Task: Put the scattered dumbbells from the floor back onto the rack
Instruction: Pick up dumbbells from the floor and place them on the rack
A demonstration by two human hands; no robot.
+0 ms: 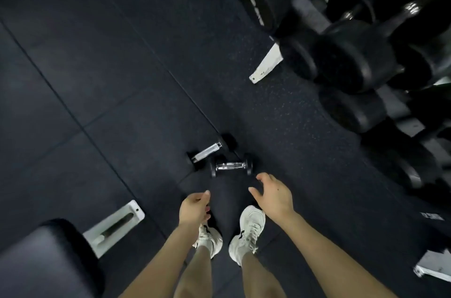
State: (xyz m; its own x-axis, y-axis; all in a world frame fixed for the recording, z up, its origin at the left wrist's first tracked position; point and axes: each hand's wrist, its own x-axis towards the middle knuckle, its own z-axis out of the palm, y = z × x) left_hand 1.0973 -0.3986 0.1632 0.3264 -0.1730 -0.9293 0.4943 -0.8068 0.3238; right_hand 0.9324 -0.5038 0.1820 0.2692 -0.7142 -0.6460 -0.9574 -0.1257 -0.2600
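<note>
Two small dumbbells with chrome handles and black heads lie on the dark rubber floor in front of my feet. The nearer dumbbell [231, 166] lies crosswise. The farther dumbbell [209, 150] lies at a slant, up and to its left. My right hand [272, 194] hangs just below and right of the nearer one, fingers loosely spread, holding nothing. My left hand [194, 207] is lower and to the left, fingers loosely curled, empty. The dumbbell rack [395, 124] runs along the right, loaded with large black dumbbells [353, 58].
A padded bench [41, 258] with a white metal foot [114, 227] stands at the lower left. A white rack foot [267, 63] juts onto the floor at upper middle, another [432, 267] at lower right. My white shoes [247, 233] stand between the bench and the rack.
</note>
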